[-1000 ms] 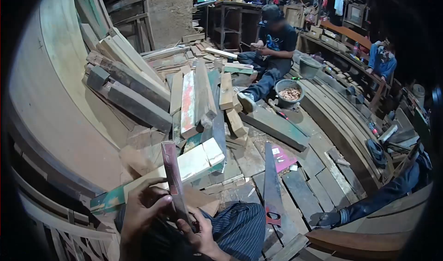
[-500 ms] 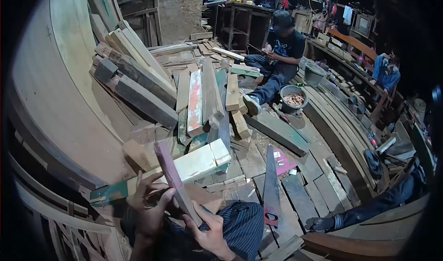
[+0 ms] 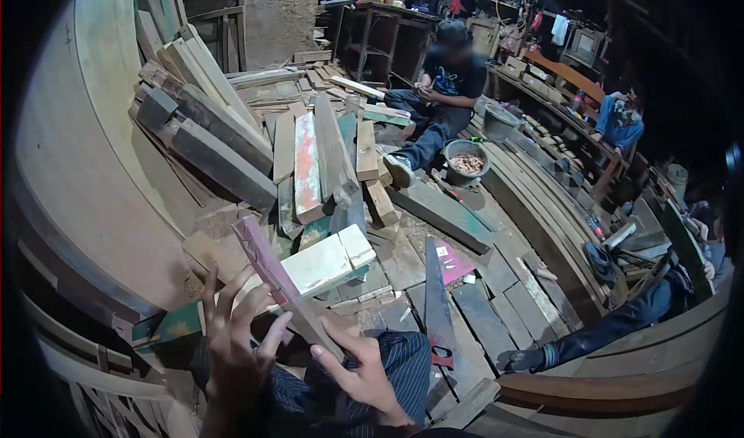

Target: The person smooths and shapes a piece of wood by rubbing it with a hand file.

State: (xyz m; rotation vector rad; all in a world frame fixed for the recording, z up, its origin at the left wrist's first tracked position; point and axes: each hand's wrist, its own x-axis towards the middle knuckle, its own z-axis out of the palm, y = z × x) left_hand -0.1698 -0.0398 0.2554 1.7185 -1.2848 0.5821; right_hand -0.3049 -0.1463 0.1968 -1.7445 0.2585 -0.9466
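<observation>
A narrow wooden piece (image 3: 267, 266), purplish-pink on its upper part and bare grey-brown lower down, slants up over my lap. My right hand (image 3: 358, 372) is closed on its lower end, thumb on the near side. Beside it, my left hand (image 3: 244, 333) has its fingers spread; the thumb tip comes close to the piece, and I cannot tell if it touches. Behind them lies a thick beam (image 3: 322, 270), pale on top with green paint on its side. To the right, a handsaw (image 3: 436, 298) with a red-edged handle lies on the floor boards.
Stacked timber blocks (image 3: 308, 167) fill the middle of the floor. Large curved planks (image 3: 101, 159) lean at left. A seated person (image 3: 446, 89) is ahead, near a bucket of wood chips (image 3: 467, 163). Another person's leg (image 3: 597, 333) stretches in from the right.
My left hand's fingers have spread wider and stand further from the wooden piece. The right hand keeps its hold. The whole view has shifted, so the surroundings sit further left.
</observation>
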